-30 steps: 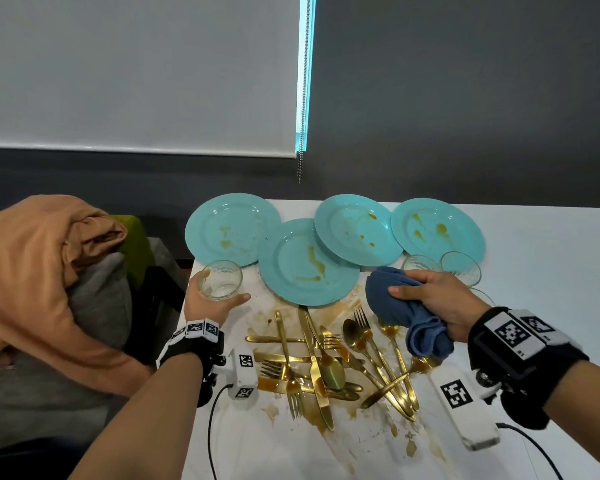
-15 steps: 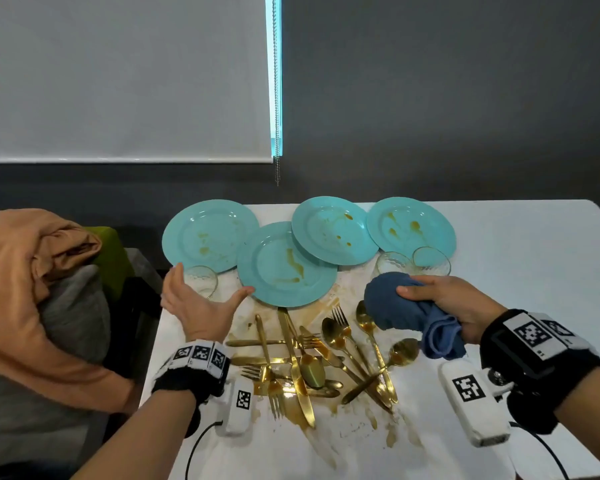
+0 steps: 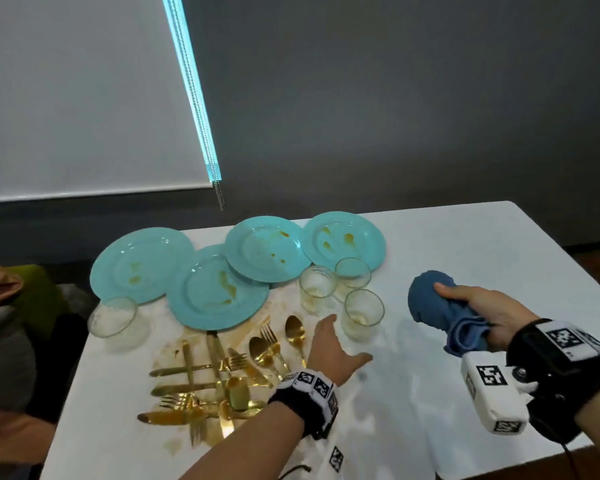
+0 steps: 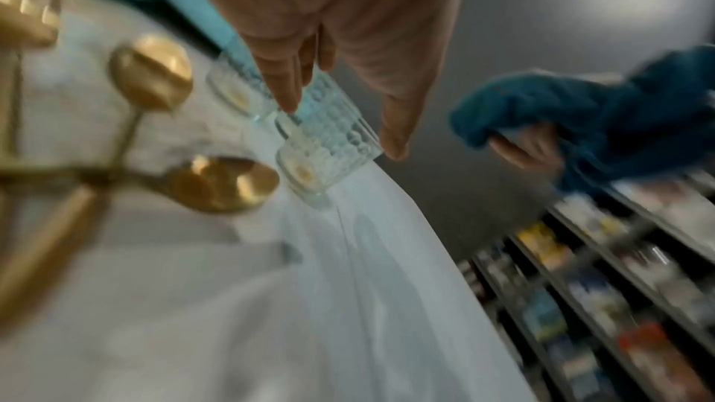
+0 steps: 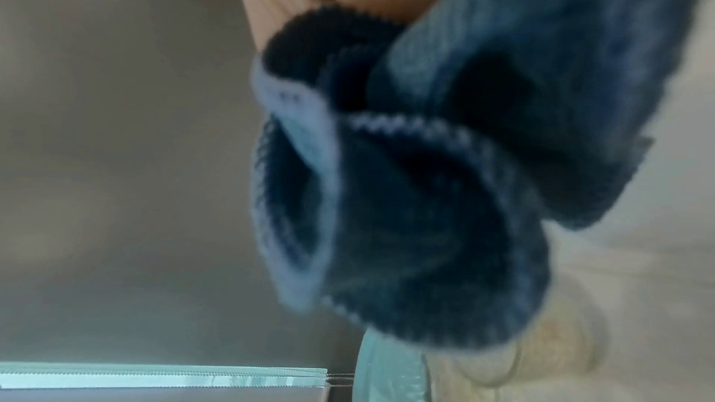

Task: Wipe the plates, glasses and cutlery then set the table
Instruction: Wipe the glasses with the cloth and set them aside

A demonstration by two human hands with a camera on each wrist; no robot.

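Note:
Several teal plates with orange-brown stains lie overlapping at the table's far side. Three ribbed glasses stand right of them, the nearest glass just beyond my left hand. That hand hovers open, fingers spread toward the glass without touching it. Another glass stands alone at the table's left edge. Gold cutlery lies piled on a smeared patch under my left forearm. My right hand grips a bunched blue cloth above the table at the right.
The white table reaches to the dark wall, with bare surface at the right. Clothing on a green chair sits beyond the left edge. Blurred shelves show past the table's edge in the left wrist view.
My left hand has let go of the glass at the left edge and swung right over the cutlery toward the three glasses. My right hand has carried the cloth further right.

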